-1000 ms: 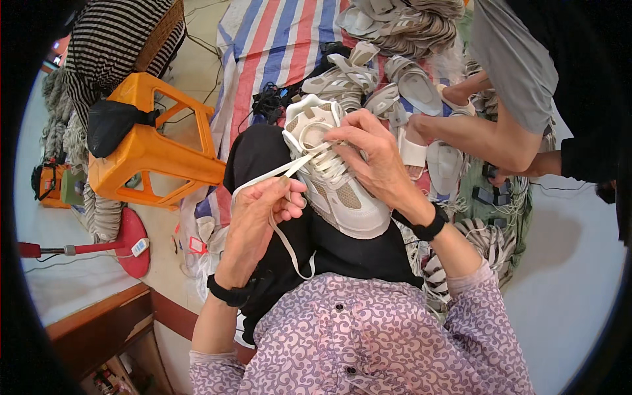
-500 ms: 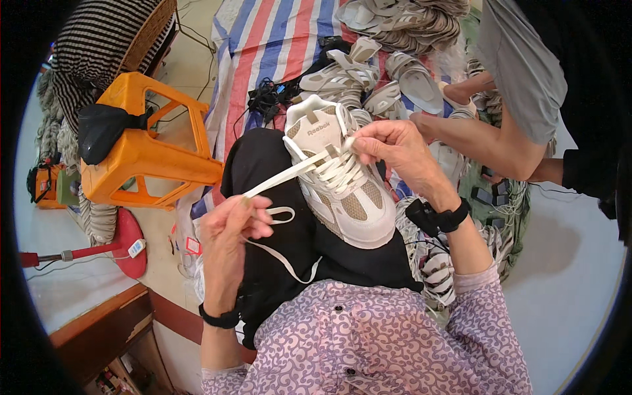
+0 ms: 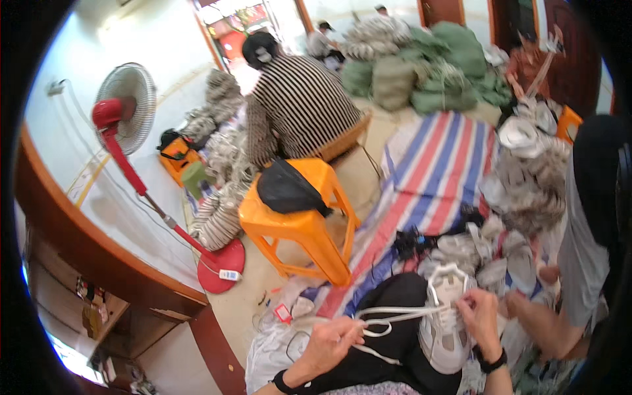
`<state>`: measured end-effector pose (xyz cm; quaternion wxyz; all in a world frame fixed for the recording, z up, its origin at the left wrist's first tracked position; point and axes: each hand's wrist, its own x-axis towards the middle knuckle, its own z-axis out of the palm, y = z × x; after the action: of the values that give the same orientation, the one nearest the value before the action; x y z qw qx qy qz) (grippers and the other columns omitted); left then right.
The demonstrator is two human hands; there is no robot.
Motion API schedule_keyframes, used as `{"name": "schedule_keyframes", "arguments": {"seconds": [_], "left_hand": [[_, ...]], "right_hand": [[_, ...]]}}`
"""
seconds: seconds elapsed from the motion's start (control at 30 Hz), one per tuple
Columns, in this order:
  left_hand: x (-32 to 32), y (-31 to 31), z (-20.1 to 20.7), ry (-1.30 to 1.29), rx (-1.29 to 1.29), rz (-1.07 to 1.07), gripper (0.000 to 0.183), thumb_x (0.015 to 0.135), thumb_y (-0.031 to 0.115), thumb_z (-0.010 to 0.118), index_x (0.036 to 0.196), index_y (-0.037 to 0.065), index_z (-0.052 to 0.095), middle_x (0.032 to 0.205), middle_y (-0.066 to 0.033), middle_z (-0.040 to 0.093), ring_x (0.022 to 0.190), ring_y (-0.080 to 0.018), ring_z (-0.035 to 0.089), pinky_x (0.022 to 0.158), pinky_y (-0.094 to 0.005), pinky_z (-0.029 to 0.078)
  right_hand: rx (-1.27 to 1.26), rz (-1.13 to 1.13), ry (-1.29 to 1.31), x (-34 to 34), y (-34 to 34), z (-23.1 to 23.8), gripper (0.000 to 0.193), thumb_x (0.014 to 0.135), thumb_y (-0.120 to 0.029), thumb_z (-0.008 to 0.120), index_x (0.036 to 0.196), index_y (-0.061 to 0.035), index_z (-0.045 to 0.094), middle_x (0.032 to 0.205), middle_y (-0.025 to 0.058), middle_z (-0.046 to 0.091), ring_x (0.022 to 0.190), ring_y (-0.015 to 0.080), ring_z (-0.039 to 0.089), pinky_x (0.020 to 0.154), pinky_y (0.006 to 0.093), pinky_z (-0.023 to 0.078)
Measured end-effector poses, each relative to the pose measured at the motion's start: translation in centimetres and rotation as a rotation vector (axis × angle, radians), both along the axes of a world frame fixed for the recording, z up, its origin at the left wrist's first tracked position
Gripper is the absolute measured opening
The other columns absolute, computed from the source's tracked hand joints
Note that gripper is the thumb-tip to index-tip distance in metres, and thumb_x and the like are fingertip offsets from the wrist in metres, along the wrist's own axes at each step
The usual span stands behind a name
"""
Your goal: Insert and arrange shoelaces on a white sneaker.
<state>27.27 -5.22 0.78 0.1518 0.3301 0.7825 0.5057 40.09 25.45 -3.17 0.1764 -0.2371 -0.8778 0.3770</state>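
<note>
A beige and white sneaker [image 3: 442, 343] rests on my black-clad lap, its toe toward me and its tongue pointing away. From its upper eyelets a cream shoelace [image 3: 403, 310] stretches leftward. My left hand [image 3: 332, 343] is closed on this lace, with a loop and a loose end hanging beside the fingers. At the right edge of the sneaker's lacing, my right hand [image 3: 482, 319] pinches with thumb and finger; the bit of lace there is small and blurred. Both wrists wear black bands.
An orange stool [image 3: 289, 220] with a black cloth bag [image 3: 289, 186] stands ahead. Left of it is a red pedestal fan [image 3: 128, 125]. A person in stripes [image 3: 306, 108] sits beyond. Shoe uppers [image 3: 526, 191] pile at right on a striped sheet [image 3: 434, 164]; green sacks [image 3: 461, 52] lie behind.
My view has swung up and leftward, so the sneaker and both hands now appear lower right. The lace stays stretched between the sneaker and my left hand.
</note>
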Motion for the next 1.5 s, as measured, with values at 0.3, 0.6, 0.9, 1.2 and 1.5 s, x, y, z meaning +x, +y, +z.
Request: {"name": "schedule_keyframes", "arguments": {"seconds": [0.3, 0.6, 0.9, 1.2, 1.5], "left_hand": [[1.9, -2.6, 5.1, 0.094, 0.089, -0.019, 0.019, 0.093, 0.002, 0.06, 0.108, -0.004, 0.069, 0.087, -0.0125, 0.073, 0.074, -0.0182, 0.071, 0.069, -0.0285, 0.055], [-1.5, 5.8, 3.7, -0.217, 0.219, -0.067, 0.042, 0.102, 0.008, 0.05, 0.142, -0.002, 0.044, 0.094, -0.0128, 0.069, 0.084, -0.0156, 0.069, 0.075, -0.0253, 0.055], [1.4, 13.8, -4.5, -0.465, 0.078, -0.219, 0.015, 0.097, 0.008, 0.058, 0.096, -0.007, 0.061, 0.078, -0.0112, 0.071, 0.067, -0.0146, 0.07, 0.06, -0.0223, 0.055], [0.6, 16.4, -3.1, 0.305, -0.26, -0.276, 0.015, 0.085, 0.009, 0.065, 0.077, -0.005, 0.066, 0.066, -0.0185, 0.065, 0.059, -0.0297, 0.065, 0.055, -0.0378, 0.051], [-0.6, 18.9, -1.5, 0.747, -0.524, -0.489, 0.014, 0.079, 0.01, 0.066, 0.075, -0.004, 0.066, 0.068, -0.0223, 0.062, 0.066, -0.0391, 0.063, 0.063, -0.0455, 0.049]], "right_hand": [[0.221, 0.381, 0.082, 0.0, -4.2, 1.8, 0.01, 0.084, -0.007, 0.067, 0.093, -0.0026, 0.066, 0.08, 0.0156, 0.058, 0.075, 0.0384, 0.062, 0.064, 0.0447, 0.049], [0.174, 0.399, 0.245, 2.4, -6.4, 1.1, 0.013, 0.088, -0.002, 0.062, 0.08, 0.0014, 0.053, 0.071, 0.0173, 0.049, 0.065, 0.037, 0.055, 0.057, 0.046, 0.04], [0.182, 0.276, 0.313, 4.7, -8.1, -1.7, 0.015, 0.082, -0.005, 0.068, 0.079, -0.0011, 0.054, 0.073, 0.0125, 0.052, 0.065, 0.0324, 0.06, 0.057, 0.0428, 0.046], [0.042, 0.225, 0.429, 4.8, -7.7, -2.4, 0.014, 0.08, -0.003, 0.069, 0.081, -0.0006, 0.056, 0.074, 0.0123, 0.052, 0.065, 0.0325, 0.059, 0.057, 0.0428, 0.046], [-0.014, 0.237, 0.48, 4.8, -7.0, -3.0, 0.015, 0.08, -0.002, 0.067, 0.077, -0.0003, 0.053, 0.074, 0.0125, 0.05, 0.063, 0.0321, 0.058, 0.055, 0.0417, 0.045]]}}
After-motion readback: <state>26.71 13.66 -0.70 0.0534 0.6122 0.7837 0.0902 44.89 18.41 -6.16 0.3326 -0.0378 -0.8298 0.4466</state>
